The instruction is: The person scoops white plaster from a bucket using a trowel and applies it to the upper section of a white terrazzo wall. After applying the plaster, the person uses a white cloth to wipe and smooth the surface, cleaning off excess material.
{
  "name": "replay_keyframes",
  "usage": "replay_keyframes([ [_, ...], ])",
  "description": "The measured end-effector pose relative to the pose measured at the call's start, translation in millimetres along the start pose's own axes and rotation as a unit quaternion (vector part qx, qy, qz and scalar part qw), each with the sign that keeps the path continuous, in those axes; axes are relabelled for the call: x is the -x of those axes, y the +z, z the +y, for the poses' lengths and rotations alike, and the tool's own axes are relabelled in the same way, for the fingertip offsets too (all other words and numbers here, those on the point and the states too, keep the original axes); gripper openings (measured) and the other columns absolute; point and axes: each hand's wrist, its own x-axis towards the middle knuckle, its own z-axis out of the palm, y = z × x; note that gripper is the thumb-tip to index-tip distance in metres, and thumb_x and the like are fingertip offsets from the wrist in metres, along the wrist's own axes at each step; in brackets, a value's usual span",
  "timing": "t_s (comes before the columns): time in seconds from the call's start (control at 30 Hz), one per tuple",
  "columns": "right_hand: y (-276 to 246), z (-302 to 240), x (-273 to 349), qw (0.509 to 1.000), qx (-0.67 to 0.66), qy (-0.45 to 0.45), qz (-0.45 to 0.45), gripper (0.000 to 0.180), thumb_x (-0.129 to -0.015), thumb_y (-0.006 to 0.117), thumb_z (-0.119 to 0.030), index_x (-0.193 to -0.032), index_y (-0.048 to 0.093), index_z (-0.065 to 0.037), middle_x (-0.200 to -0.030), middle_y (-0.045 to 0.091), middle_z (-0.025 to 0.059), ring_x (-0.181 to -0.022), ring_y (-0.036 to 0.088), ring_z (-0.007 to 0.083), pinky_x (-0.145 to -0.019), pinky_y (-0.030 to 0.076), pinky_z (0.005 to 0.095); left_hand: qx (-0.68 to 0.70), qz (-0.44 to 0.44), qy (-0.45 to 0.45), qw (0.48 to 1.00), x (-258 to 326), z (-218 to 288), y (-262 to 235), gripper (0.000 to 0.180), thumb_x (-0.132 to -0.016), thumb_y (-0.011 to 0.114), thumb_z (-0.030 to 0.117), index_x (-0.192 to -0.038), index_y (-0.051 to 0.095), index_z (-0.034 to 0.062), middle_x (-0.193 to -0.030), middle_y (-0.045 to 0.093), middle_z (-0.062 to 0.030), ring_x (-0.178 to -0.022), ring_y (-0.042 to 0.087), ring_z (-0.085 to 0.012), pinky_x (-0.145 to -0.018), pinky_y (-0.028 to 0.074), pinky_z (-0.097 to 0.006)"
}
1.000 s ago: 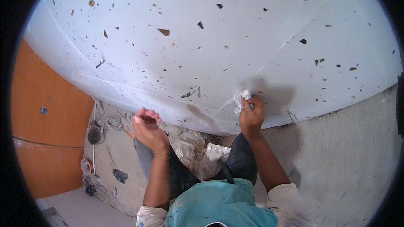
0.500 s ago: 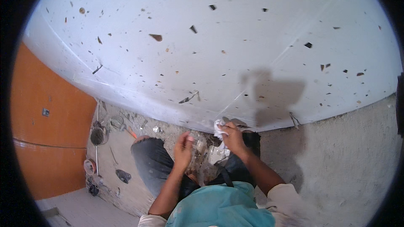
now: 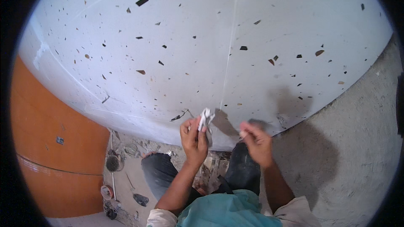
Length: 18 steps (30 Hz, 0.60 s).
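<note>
Here the left hand (image 3: 194,138) is closed around a small white crumpled piece (image 3: 205,119), raised in front of the white speckled slab (image 3: 202,46) near its lower edge; the right hand (image 3: 256,142) sits just beside it, fingertips pinched narrow, whether on anything cannot be told; an orange panel (image 3: 54,143) stands at left; grey concrete (image 3: 357,159) lies at right.
</note>
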Motion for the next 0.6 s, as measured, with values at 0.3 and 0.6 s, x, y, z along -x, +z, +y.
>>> replay_keyframes([
  [0.3,-77.4,-81.1,-71.9,0.948,-0.036,-0.217,0.232,0.013,-0.089,0.060,0.000,-0.100,0.066,0.003,-0.095,0.066,0.0111,-0.086,0.064,0.0162,-0.078,0.054,0.0288,0.027,0.117,0.245,0.962,-153.2,57.3,2.4,0.042,-0.070,0.064,-0.016,-0.106,0.066,0.0036,-0.096,0.058,-0.0119,-0.085,0.058,-0.0236,-0.072,0.049,-0.029],
  [0.6,-86.9,-59.1,-85.5,0.944,-0.084,-0.167,0.272,0.016,-0.089,0.063,-0.006,-0.099,0.066,0.005,-0.083,0.067,0.0125,-0.073,0.066,0.0170,-0.069,0.057,0.0305,-0.005,0.057,0.230,0.971,-58.7,-20.9,48.3,0.033,-0.064,0.068,-0.013,-0.091,0.068,0.0046,-0.090,0.061,-0.0098,-0.082,0.060,-0.0256,-0.067,0.049,-0.033],
])
